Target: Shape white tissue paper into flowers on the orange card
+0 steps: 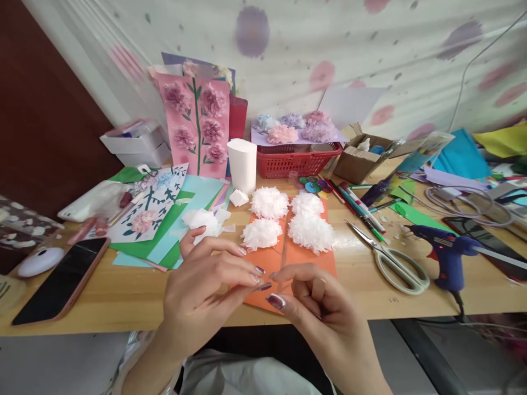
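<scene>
Fluffy tissue-paper flowers [269, 202], matt orange card [307, 255], smooth wood table [123, 291].

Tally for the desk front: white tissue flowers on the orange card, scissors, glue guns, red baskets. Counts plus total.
white tissue flowers on the orange card: 4
scissors: 1
glue gun: 1
red basket: 1
Total: 7

Pale wall covering [370, 44] — pink-purple blotches; dark brown panel [41, 109] left, wooden table [123, 291]
</scene>
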A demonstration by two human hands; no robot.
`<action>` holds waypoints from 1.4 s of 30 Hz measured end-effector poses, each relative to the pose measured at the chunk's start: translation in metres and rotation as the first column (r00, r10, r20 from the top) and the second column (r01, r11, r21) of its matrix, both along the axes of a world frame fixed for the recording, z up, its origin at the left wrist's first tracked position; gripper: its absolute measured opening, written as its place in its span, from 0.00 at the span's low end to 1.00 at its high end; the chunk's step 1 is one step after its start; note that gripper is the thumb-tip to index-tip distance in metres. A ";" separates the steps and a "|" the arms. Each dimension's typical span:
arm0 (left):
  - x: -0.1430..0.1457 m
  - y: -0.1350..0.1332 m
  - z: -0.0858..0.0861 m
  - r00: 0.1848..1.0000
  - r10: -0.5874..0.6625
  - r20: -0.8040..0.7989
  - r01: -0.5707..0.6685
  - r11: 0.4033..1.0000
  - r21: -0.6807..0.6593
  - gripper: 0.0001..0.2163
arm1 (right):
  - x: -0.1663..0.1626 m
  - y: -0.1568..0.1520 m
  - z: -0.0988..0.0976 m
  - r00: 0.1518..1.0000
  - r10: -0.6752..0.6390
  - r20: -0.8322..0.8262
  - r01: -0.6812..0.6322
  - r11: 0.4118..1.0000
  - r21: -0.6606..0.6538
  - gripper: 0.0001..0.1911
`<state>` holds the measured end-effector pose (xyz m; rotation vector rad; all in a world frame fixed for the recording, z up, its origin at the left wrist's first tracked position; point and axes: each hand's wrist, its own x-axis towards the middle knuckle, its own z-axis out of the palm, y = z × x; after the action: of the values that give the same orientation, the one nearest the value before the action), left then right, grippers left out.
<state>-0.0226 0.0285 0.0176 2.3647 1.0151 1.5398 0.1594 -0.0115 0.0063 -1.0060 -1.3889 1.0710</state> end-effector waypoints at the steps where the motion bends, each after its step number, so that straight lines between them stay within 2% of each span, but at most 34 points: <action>1: -0.002 0.000 0.002 0.999 -0.002 -0.041 0.003 1.000 0.026 0.07 | -0.001 0.000 0.000 1.000 0.006 0.005 -0.006 1.000 -0.006 0.03; 4: -0.008 0.000 0.007 0.991 -0.013 -0.133 0.025 0.996 0.085 0.06 | -0.002 0.000 0.001 1.000 0.000 0.019 0.001 0.999 -0.039 0.01; 8: -0.011 0.000 0.011 0.982 0.019 -0.187 0.003 0.993 0.116 0.05 | -0.003 0.000 0.006 0.999 -0.001 0.043 0.003 0.998 -0.061 0.03; 12: -0.014 0.003 0.009 0.985 0.009 -0.171 0.000 0.999 0.052 0.07 | -0.003 0.001 0.008 0.999 0.026 0.026 -0.023 0.993 -0.115 0.07; 15: -0.016 0.008 0.007 0.987 -0.068 -0.148 0.069 0.998 -0.003 0.07 | -0.001 0.003 0.006 0.997 0.077 -0.024 -0.080 0.980 -0.180 0.09; 21: -0.018 0.016 0.003 0.962 -0.249 -0.110 0.235 0.964 -0.122 0.05 | 0.002 0.008 0.002 0.964 0.185 -0.190 -0.239 0.917 -0.319 0.15; 26: -0.014 0.016 0.000 0.967 -0.249 -0.053 0.240 0.962 -0.128 0.04 | 0.001 0.006 -0.001 0.975 0.114 -0.188 -0.173 0.927 -0.333 0.14; 29: -0.014 0.017 -0.001 0.962 -0.263 -0.072 0.252 0.958 -0.138 0.05 | 0.001 0.003 -0.005 0.981 0.088 -0.175 -0.144 0.930 -0.338 0.14; 34: -0.017 0.019 -0.001 0.938 -0.315 -0.142 0.288 0.940 -0.182 0.05 | 0.004 0.003 -0.006 0.970 0.157 -0.184 -0.209 0.926 -0.315 0.13; 38: -0.014 0.017 -0.004 0.932 -0.362 0.001 0.348 0.896 -0.274 0.03 | 0.004 0.005 -0.004 0.949 0.193 -0.249 -0.267 0.912 -0.311 0.14; 42: -0.005 0.011 -0.010 0.921 -0.319 0.226 0.382 0.854 -0.354 0.07 | 0.004 0.003 -0.008 0.953 0.155 -0.261 -0.230 0.930 -0.286 0.14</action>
<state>-0.0279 0.0396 0.0081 1.9757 0.7183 1.2296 0.1630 -0.0086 -0.0020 -0.9418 -1.1626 1.5451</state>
